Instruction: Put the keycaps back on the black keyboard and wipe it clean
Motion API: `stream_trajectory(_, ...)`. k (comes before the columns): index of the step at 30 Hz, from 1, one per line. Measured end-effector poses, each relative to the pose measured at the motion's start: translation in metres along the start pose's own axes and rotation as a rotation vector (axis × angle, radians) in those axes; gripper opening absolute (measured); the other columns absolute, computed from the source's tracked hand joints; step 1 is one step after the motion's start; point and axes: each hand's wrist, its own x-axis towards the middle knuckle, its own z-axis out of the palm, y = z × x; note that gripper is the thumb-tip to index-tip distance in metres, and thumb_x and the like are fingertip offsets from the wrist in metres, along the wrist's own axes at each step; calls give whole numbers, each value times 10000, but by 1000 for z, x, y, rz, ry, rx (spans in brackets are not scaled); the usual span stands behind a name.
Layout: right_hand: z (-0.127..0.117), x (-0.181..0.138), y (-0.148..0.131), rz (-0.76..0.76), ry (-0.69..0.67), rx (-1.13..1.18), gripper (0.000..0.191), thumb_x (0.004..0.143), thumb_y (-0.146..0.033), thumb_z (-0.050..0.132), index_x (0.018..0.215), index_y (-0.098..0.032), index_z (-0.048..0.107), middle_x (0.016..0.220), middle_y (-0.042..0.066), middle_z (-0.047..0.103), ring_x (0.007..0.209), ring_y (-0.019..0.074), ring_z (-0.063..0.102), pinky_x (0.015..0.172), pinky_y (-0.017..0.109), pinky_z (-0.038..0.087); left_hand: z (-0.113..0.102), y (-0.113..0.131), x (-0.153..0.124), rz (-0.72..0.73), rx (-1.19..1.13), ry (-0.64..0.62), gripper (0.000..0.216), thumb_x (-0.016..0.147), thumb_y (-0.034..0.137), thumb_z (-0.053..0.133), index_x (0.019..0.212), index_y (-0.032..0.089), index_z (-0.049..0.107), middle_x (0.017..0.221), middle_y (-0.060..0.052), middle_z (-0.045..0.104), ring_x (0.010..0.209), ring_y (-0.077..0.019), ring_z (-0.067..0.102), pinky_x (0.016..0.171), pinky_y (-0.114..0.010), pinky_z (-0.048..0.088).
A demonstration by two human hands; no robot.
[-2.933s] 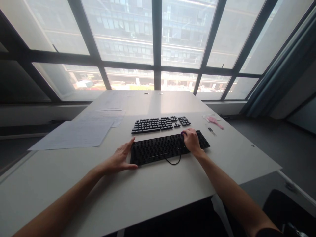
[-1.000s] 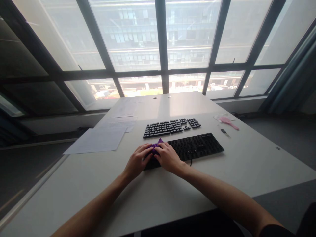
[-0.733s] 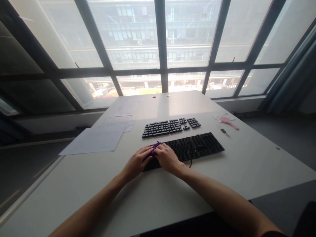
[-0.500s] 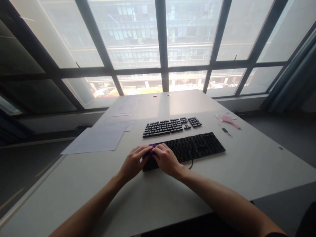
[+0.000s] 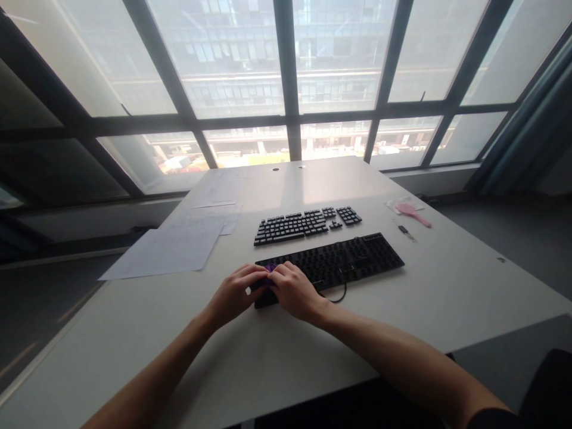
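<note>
Toward the near edge of the counter, over the left end of a black keyboard base, pinching a mostly hidden purple lump between the bent fingers of the left hand and the right hand, with tips of both bunched close together; beyond, toward the far edge, black keycaps in rows; near the right edge, a pink paddle-shaped brush and a small black-handled tool; by the left edge, overlapping white papers; on the base's near side, a curved cable
</note>
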Motion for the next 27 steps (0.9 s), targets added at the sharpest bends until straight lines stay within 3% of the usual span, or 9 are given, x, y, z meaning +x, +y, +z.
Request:
stream_trajectory(3,-8,-5,-6,16,38,29,204,971,-184,532,1141,-171,643,1015,89,648,970,229,546,894,365,452,-1,4,-1,-32,-45,34,184,937,252,595,1104,209,660,1102,-75,684,983,-192,656,887,-325,551)
stream_trajectory(6,-8,-11,-10,43,-3,-21,183,959,-190,551,1115,-170,645,1013,98,643,971,241,542,882,374,452,-1,8,-1,-81,-85,-38,146,917,252,620,1052,199,623,1022,-51,668,878,-164,647,802,-285,550)
stream_trajectory(12,-2,-12,-12,54,-74,-127,137,926,-195,605,1049,-157,653,1017,113,630,962,258,523,851,380,457,3,6,1,6,-130,-107,48,903,192,608,947,192,626,948,-48,652,863,-160,634,794,-280,545)
stream_trajectory(14,-7,-10,-11,31,-66,-117,118,933,-175,587,1030,-156,653,994,100,627,949,246,522,864,367,455,3,7,1,38,-137,-72,68,910,194,612,972,190,640,970,-59,658,879,-161,642,797,-279,553)
stream_trajectory(20,-35,-17,3,17,14,-84,136,978,-190,549,1073,-181,646,1021,83,616,984,228,511,906,351,436,16,18,4,93,-66,217,162,927,179,637,1087,197,650,1046,-72,659,949,-175,647,835,-306,566)
stream_trajectory(27,-33,-37,24,78,-78,-148,133,943,-257,630,1051,-183,656,1041,94,612,997,243,510,891,356,435,33,31,10,192,1,28,182,953,150,603,1124,196,639,1053,-80,677,978,-190,630,872,-340,559)
